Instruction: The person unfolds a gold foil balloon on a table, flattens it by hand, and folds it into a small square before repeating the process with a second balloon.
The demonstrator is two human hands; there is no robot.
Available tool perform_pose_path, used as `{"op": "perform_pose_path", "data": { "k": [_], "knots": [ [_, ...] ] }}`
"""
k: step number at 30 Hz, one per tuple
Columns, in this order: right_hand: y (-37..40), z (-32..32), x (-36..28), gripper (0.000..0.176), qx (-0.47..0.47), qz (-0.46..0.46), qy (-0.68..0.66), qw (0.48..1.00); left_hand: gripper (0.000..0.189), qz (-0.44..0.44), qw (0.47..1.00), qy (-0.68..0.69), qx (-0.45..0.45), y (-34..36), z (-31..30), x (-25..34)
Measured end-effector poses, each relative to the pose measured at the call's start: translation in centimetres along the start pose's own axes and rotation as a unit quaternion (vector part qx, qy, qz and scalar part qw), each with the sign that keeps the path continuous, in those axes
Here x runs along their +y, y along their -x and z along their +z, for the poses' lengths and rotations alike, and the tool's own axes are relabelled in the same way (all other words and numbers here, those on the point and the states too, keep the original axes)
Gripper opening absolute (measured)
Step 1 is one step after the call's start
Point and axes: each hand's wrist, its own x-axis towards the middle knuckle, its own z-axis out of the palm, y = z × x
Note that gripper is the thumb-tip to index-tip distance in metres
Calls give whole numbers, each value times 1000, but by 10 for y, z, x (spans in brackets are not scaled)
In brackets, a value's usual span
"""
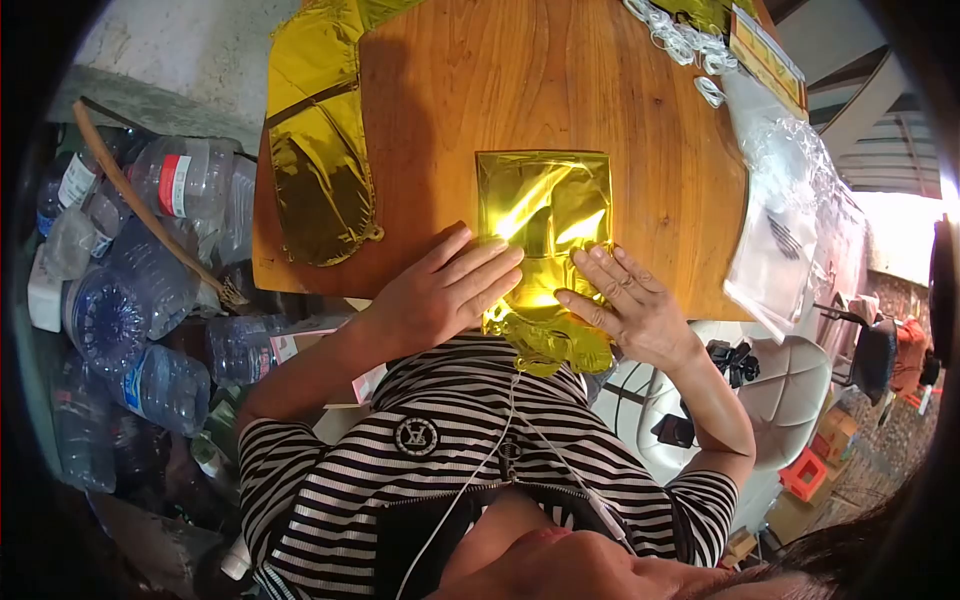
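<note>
A deflated gold foil balloon (545, 190) lies folded into a flat rectangle on the wooden table. Its crumpled lower end (565, 345) hangs over the near edge, against the striped shirt. My left hand (445, 285) rests on the balloon's left side, fingers stretched out and lying flat. On the opposite side, my right hand (632, 308) touches the foil with its fingers spread. Neither hand grips anything. Another flat gold foil piece (320, 180), with a rounded end and a small tab, lies along the table's left side.
White string bundles (680, 40) and clear plastic bags (775, 220) lie along the right side of the wooden table (450, 110). Plastic bottles (140, 270) and a wooden stick (140, 195) are piled at left. A pale chair (790, 390) stands at right.
</note>
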Motion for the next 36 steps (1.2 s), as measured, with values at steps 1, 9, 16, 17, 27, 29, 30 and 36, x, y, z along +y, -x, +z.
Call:
{"op": "perform_pose_path", "data": {
  "k": [1, 9, 16, 17, 27, 29, 30, 36],
  "knots": [
    [0, -1, 0, 62, -2, -5, 15, 1000, 77, 6, 999, -40, 26, 2, 2, 1],
    [3, 5, 2, 61, 9, -26, 32, 999, 86, -43, 997, 50, 33, 0, -8, 3],
    [-1, 3, 9, 77, 26, 51, -37, 998, 122, -72, 993, 91, 12, -16, -25, -22],
    [-3, 2, 8, 77, 27, 52, -36, 998, 124, -89, 992, 93, 4, -17, -24, -25],
    [-5, 2, 7, 69, 6, 42, -13, 999, 123, -107, 987, 114, -47, -18, -36, -30],
    [-5, 4, 6, 68, 6, 39, -2, 999, 116, -98, 988, 108, -56, -26, -51, -44],
    [-5, 5, 5, 68, 5, 44, 0, 999, 107, -70, 993, 93, -32, -35, -57, -48],
    [-7, 4, 4, 67, -9, 34, 24, 999, 71, 46, 998, 38, 36, -100, -7, -70]
  ]
}}
